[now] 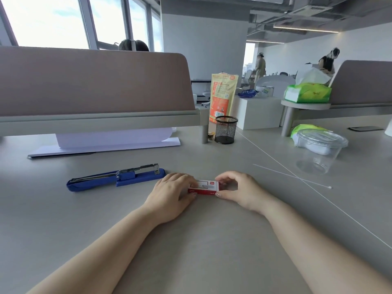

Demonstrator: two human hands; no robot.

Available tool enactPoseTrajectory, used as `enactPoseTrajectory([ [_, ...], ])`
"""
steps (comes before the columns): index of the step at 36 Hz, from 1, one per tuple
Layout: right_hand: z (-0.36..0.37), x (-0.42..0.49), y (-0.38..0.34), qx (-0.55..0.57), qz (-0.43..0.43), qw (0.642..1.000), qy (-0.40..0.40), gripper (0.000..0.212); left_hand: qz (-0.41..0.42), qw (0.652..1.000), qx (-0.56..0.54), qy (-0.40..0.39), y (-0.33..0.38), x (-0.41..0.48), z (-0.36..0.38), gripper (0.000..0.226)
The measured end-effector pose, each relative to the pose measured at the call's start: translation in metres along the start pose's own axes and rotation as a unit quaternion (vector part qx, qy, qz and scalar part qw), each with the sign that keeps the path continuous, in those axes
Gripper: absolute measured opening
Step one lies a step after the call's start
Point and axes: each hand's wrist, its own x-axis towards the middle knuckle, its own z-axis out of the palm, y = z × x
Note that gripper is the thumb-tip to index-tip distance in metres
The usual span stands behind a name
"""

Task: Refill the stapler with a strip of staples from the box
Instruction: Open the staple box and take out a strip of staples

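Observation:
A small red and white staple box point(205, 187) lies flat on the grey desk in front of me. My left hand point(171, 193) grips its left end and my right hand point(237, 188) pinches its right end between thumb and fingers. The box looks closed; no staples show. To the left lies the blue stapler point(116, 177), swung fully open and flat, its metal staple channel facing up. Neither hand touches the stapler.
A black mesh pen cup point(225, 130) and an orange pouch point(223, 96) stand behind. A clear lidded plastic tub point(320, 150) sits at right, with a thin white cable tie point(292, 176) lying near it. A divider panel point(93, 83) and white paper point(114, 143) are at back left.

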Motion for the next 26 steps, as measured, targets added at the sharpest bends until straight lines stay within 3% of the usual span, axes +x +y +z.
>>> enactPoseTrajectory([
  [7,0.0032,-0.0009,-0.0023,0.002,-0.021,0.999,-0.037,0.037,-0.012,1.0,0.014,0.005,-0.0004,-0.0018,-0.0003,0.063],
  [26,-0.0044,-0.0033,-0.0047,-0.013,-0.035,0.999,-0.02,0.034,-0.011,1.0,-0.019,0.021,-0.0053,-0.0004,-0.0022,0.046],
])
